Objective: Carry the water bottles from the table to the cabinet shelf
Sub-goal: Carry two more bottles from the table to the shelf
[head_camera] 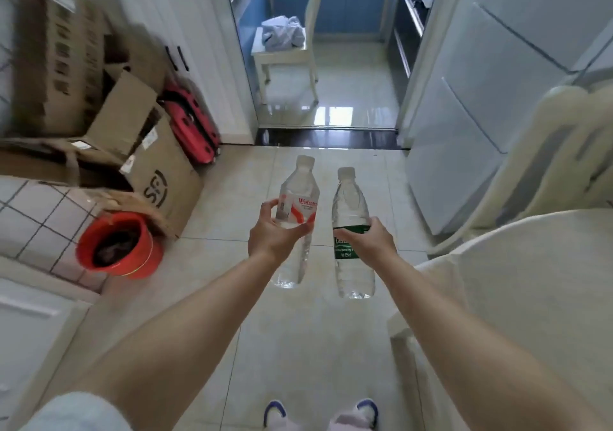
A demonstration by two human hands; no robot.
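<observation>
My left hand point(277, 235) grips a clear water bottle with a red and white label point(298, 198) around its middle, cap pointing away from me. A second clear water bottle with a green label point(351, 212) is held by my right hand point(373, 240) at the label. Both bottles hang upright in the air over the tiled floor, side by side and apart. The white round table point(530, 281) is at my right. No cabinet shelf is plainly visible.
Cardboard boxes point(149, 165) and a red bucket point(119, 245) crowd the left. A red suitcase point(190, 122) leans against the white wall. Ahead, a doorway opens on a white stool point(285, 59) holding cloth. A white chair point(547, 152) stands at right.
</observation>
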